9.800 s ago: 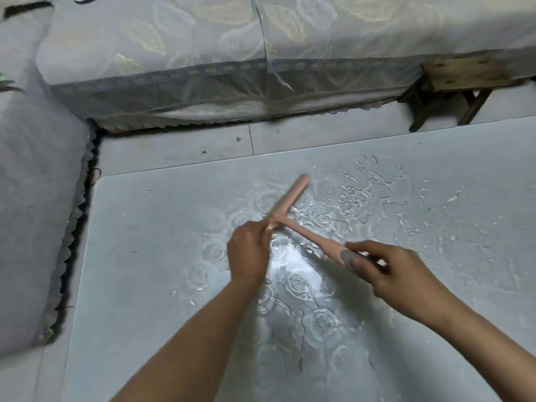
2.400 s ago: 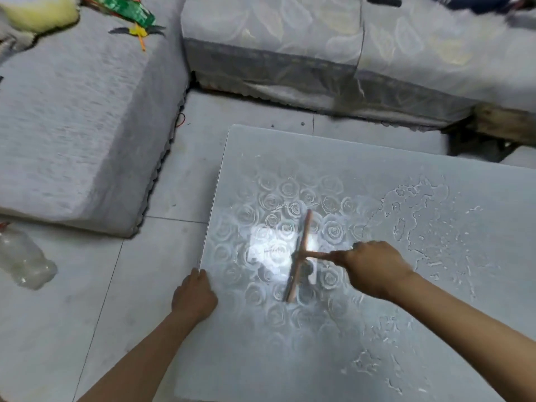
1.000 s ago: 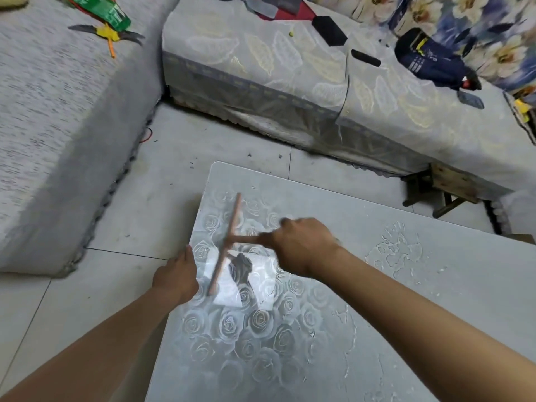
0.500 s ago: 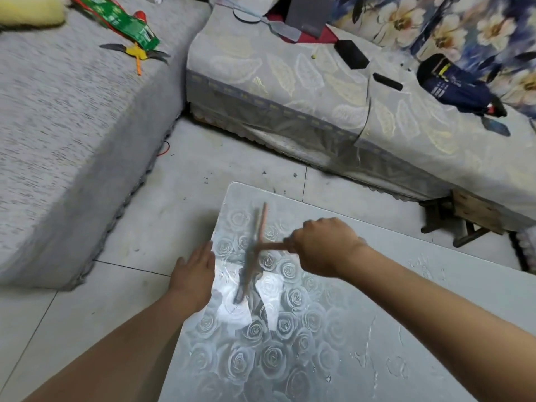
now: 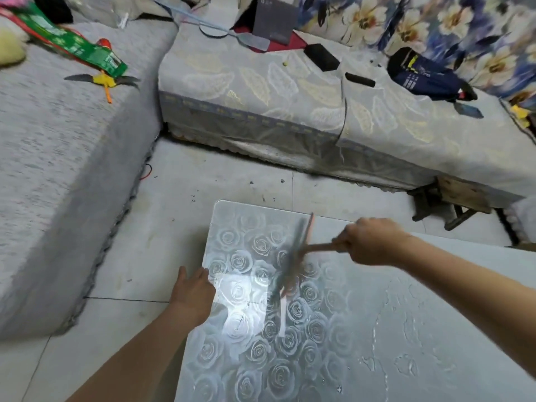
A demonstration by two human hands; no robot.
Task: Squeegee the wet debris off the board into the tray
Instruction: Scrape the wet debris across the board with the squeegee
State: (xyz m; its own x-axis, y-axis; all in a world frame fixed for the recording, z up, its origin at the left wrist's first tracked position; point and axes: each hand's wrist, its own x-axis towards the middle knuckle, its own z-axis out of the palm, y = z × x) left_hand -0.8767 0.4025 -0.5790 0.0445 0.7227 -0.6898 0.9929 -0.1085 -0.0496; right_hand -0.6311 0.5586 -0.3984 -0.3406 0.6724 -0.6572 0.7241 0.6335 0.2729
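Right hand (image 5: 374,242), gripping the squeegee (image 5: 295,256), should press its blade flat, sweeping toward the flat-fingered left hand (image 5: 193,288) bracing the board (image 5: 362,329).

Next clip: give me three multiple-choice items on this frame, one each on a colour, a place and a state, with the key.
1. What colour is the squeegee handle?
A) blue
B) pinkish
C) green

2. Where does the left hand rest?
A) on the left edge of the board
B) on the squeegee blade
C) in the air, touching nothing

3. What is the right hand doing?
A) lying flat on the board
B) hanging idle
C) gripping the squeegee handle

Key:
1 B: the handle beside the fist looks pinkish.
2 A: its fingers lie over the board's left rim.
3 C: its fingers curl round the handle.
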